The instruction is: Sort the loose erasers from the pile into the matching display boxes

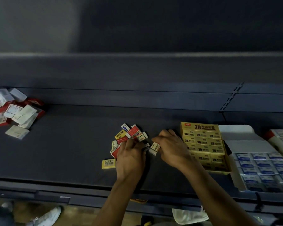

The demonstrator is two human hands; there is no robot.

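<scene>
my right hand (pixel 170 147) pinches a 2b eraser (pixel 155 148) for the yellow box (pixel 203 144) beside; my left hand (pixel 131 158) searches the pile (pixel 131 133), its grip unclear.

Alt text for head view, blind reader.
The right hand pinches a white 2B eraser beside a pile of loose erasers on a shelf; the left hand touches the pile. A yellow display box and a blue-and-white display box sit at right.

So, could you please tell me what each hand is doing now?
Left hand: fingers in the eraser pile; grip cannot be told.
Right hand: pinches a white 2B eraser.
</scene>
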